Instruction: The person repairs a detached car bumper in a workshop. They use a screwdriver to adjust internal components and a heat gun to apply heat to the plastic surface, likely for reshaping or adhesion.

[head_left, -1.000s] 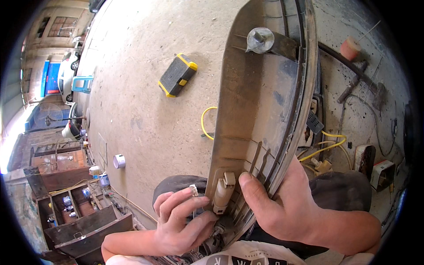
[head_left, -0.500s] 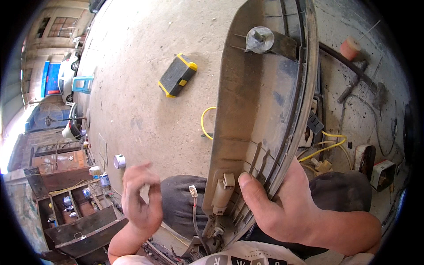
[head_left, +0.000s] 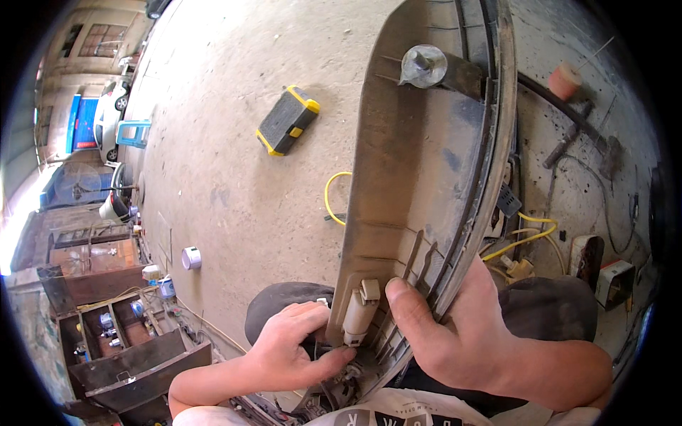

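A long, dusty brown plastic vehicle trim panel (head_left: 398, 170) stands lengthwise in front of me, its ribbed inner face showing. My right hand (head_left: 455, 319) is closed round its right edge, thumb on the inside. At the lower left edge, my left hand (head_left: 298, 344) is closed on the panel, its thumb over the lower end and its fingertips partly hidden. A beige plastic housing (head_left: 361, 309) sits on the panel between both thumbs. Just above my left fingers shows a bit of white wire connector (head_left: 323, 302); its cable is mostly hidden. A round metallic-looking piece (head_left: 424, 65) juts from the far part.
On the concrete floor lie a black-and-yellow case (head_left: 288, 121), a white roll (head_left: 191, 258) and a yellow cable (head_left: 536, 234). A hammer (head_left: 568, 135) lies at right, near an orange pot (head_left: 565, 79). An open metal drawer box (head_left: 131, 362) stands at left.
My left hand has come down and right from the air onto the panel's lower left edge, covering the cable. The panel has shifted slightly right; my right hand keeps its grip.
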Action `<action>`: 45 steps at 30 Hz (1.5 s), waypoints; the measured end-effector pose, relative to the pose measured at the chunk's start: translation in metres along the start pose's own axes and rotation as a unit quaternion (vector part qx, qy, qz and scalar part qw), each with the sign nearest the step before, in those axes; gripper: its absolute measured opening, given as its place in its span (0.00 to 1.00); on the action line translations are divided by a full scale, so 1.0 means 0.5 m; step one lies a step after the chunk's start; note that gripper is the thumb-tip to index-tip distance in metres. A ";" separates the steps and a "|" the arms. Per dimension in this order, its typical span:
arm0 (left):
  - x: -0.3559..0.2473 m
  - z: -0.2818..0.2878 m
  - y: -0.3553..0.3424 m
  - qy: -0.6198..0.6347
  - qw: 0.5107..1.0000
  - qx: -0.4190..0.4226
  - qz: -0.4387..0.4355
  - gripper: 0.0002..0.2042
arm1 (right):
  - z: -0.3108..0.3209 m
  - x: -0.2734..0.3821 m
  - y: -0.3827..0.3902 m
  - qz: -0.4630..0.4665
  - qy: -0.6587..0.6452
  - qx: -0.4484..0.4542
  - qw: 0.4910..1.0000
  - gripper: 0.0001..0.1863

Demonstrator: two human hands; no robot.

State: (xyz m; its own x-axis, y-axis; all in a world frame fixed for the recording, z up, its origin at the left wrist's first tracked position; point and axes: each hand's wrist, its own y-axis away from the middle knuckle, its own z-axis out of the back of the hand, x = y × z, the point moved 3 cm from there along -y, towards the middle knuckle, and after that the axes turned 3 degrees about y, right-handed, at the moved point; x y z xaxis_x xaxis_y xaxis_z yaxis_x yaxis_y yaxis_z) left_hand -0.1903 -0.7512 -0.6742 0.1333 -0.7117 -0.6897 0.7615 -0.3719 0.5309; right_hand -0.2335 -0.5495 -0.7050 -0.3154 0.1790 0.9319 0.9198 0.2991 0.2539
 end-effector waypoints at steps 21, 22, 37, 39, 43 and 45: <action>0.006 -0.033 0.006 0.233 0.955 -0.008 0.186 0.13 | -0.002 -0.004 -0.002 0.002 0.014 -0.010 1.000 0.14; 0.006 -0.032 0.005 0.227 0.956 -0.007 0.187 0.13 | -0.002 -0.006 -0.003 0.010 0.014 -0.012 1.000 0.14; -0.014 -0.024 0.005 0.309 0.930 -0.008 0.199 0.16 | 0.000 -0.001 -0.012 0.022 0.037 -0.002 0.999 0.17; -0.011 -0.024 0.007 0.304 0.932 -0.010 0.195 0.16 | -0.002 -0.003 -0.013 0.019 0.032 0.002 0.999 0.17; 0.000 -0.024 0.008 0.305 0.930 -0.007 0.203 0.16 | 0.000 -0.004 -0.015 0.016 0.031 0.013 0.999 0.17; 0.007 -0.025 0.011 0.303 0.929 -0.007 0.211 0.16 | -0.001 -0.002 -0.015 0.019 0.035 0.014 0.999 0.16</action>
State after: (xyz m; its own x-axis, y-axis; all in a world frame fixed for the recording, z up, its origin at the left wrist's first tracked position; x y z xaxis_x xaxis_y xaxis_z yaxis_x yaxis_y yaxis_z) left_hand -0.1778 -0.7483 -0.6799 0.7516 -0.3257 -0.5735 0.5671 -0.1250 0.8141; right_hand -0.2397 -0.5525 -0.7077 -0.2632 0.1252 0.9566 0.9235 0.3193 0.2124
